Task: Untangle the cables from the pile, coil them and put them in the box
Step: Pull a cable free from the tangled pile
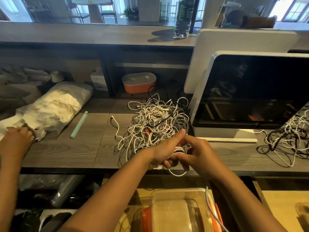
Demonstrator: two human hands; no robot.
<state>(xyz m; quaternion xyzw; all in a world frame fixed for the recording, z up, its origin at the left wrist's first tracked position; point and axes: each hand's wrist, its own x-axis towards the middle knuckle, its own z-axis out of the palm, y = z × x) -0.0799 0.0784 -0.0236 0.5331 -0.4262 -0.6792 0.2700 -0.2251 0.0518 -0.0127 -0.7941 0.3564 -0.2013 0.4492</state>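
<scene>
Over desk edge: left hand, right hand grasp small white coiled cable, loop dangling.

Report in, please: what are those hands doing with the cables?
Left hand grips white cable coil; right hand pinches it. Pile tangled on desk behind. Clear box below. Another person's hand far left, out of the way.

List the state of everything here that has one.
Cable pile: tangled, on the desk.
White cable: partly coiled.
Left hand: grips it.
Right hand: pinches it.
Clear box: open or lidded, cannot tell.
Monitor: screen dark.
Bottle: upright.
</scene>
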